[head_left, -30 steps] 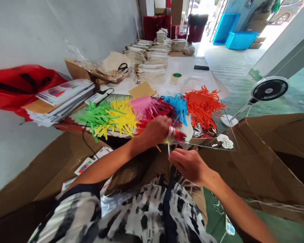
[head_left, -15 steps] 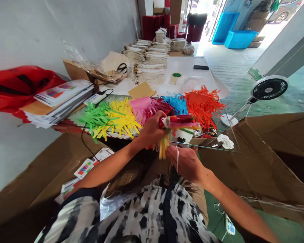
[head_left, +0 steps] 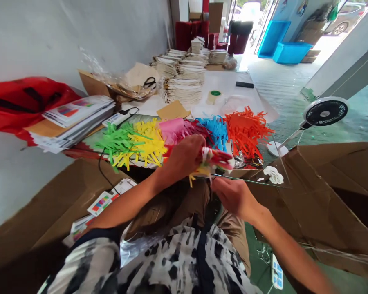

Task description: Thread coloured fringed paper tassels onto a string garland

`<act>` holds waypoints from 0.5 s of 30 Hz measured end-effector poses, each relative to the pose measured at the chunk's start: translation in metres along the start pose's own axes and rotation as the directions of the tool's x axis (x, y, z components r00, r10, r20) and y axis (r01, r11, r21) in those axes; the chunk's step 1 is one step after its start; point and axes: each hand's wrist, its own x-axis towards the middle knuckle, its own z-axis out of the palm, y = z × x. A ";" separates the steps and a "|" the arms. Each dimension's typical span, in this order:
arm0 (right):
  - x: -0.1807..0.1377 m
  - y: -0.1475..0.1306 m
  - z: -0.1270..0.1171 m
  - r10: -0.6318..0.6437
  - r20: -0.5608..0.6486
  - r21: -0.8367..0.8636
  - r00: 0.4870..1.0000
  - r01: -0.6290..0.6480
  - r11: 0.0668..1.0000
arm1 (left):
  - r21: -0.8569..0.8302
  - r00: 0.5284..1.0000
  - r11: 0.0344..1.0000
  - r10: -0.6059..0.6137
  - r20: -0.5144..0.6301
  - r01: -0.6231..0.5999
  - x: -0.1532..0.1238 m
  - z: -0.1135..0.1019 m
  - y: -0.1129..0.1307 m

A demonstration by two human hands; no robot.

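Note:
My left hand is closed around a bundle of coloured paper strips, mostly red and pink with some yellow, held above the table's near edge. White string or band is wound round the bundle by my fingers. My right hand, just below and to the right, is closed in a pinch on a white string that leads up to the bundle. Behind the hands lie fringed paper piles: green, yellow, pink, blue and orange-red.
Stacks of off-white paper bundles fill the table's back. Printed sheets and a red bag lie left. A tape roll, black phone and white string heap lie right, near a fan and cardboard.
My right hand has moved slightly right and away from the bundle, drawing the white string out. The bundle has tilted down at its right end, and my left hand has turned over it.

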 end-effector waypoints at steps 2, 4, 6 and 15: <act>0.001 -0.005 -0.005 -0.052 -0.023 -0.011 0.998 0.052 0.999 | 0.055 0.983 0.995 0.069 0.172 -0.079 -0.002 0.002 0.004; 0.006 0.002 -0.017 0.027 -0.065 0.057 0.998 -0.023 0.998 | -0.175 0.882 0.969 0.231 0.410 -0.173 -0.008 0.000 0.010; 0.009 0.013 -0.020 0.134 -0.033 0.154 0.990 -0.127 0.980 | -0.419 0.813 0.903 0.318 0.489 -0.101 -0.012 -0.003 0.015; 0.008 0.002 0.018 0.175 -0.240 -0.270 0.955 -0.239 0.933 | 0.152 0.974 0.985 0.041 0.223 -0.076 0.006 0.038 0.008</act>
